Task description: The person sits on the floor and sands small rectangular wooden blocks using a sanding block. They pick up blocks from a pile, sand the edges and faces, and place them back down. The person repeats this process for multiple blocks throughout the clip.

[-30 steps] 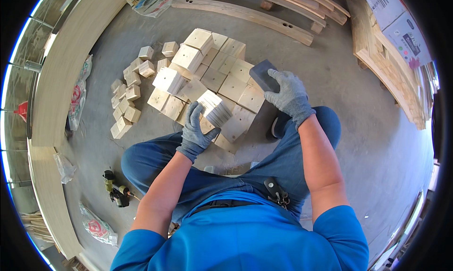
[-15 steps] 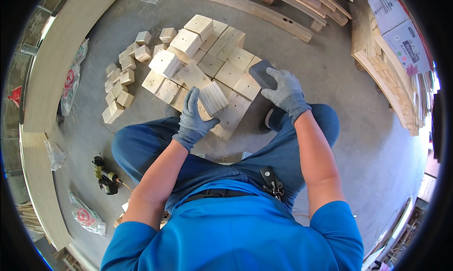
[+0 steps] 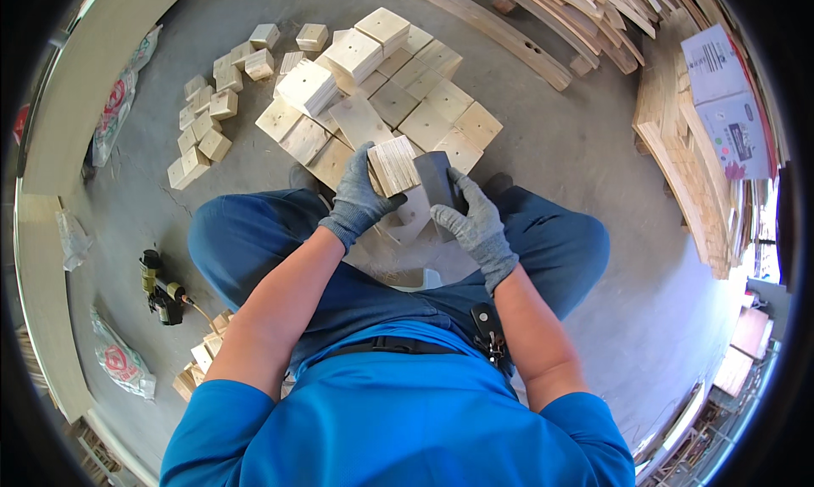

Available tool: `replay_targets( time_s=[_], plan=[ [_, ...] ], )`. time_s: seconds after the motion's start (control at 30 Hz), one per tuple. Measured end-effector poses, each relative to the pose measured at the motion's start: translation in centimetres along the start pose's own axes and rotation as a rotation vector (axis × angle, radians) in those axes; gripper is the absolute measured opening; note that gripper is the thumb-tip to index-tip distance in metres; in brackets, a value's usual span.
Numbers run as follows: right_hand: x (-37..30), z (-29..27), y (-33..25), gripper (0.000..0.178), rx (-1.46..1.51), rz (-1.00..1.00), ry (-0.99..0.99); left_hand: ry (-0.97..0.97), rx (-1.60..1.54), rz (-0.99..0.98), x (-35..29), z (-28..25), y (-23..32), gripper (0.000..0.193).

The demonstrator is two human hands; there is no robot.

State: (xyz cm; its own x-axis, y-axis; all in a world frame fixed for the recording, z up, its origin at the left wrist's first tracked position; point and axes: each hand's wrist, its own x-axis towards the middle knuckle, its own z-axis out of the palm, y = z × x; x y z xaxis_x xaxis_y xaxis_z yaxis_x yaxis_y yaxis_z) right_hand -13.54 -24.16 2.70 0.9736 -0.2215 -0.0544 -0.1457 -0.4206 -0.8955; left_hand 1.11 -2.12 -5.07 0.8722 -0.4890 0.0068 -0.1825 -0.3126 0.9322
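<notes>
My gloved left hand (image 3: 356, 200) is closed around a wooden block (image 3: 394, 165), fingers along its left side and thumb along its near edge. The block's striped, layered face is turned up toward me. In my gloved right hand (image 3: 479, 229) is a dark grey sanding block (image 3: 437, 186), gripped between thumb and fingers. It is tilted beside the wooden block's right side; whether the two touch I cannot tell. Just beyond my hands stands a low stack of wooden blocks (image 3: 424, 122), with several taller ones (image 3: 354, 56) on top, many with a small dark hole.
Small loose blocks (image 3: 203, 124) lie left of the stack. A nail gun (image 3: 161, 288) with a hose rests on the floor by my left knee, near a plastic bag (image 3: 123, 360). Long boards (image 3: 483, 25) lie at the back; a carton (image 3: 733, 131) sits on lumber at right.
My left hand has taken hold of the wooden block. My right hand has brought the sanding block left and nearer, beside it. The view has shifted slightly.
</notes>
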Motion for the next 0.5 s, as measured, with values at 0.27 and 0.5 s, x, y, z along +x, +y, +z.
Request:
replay_targets(
  time_s=[0.27, 0.5],
  plan=[
    [6.1, 1.1, 0.4, 0.078, 0.399, 0.2, -0.099, 0.032, 0.226, 0.008, 0.1, 0.4, -1.1, 0.111],
    [11.9, 2.3, -0.2, 0.07, 0.462, 0.214, -0.1, 0.007, 0.193, -0.056, -0.3, -0.7, 1.6, 0.113]
  ],
)
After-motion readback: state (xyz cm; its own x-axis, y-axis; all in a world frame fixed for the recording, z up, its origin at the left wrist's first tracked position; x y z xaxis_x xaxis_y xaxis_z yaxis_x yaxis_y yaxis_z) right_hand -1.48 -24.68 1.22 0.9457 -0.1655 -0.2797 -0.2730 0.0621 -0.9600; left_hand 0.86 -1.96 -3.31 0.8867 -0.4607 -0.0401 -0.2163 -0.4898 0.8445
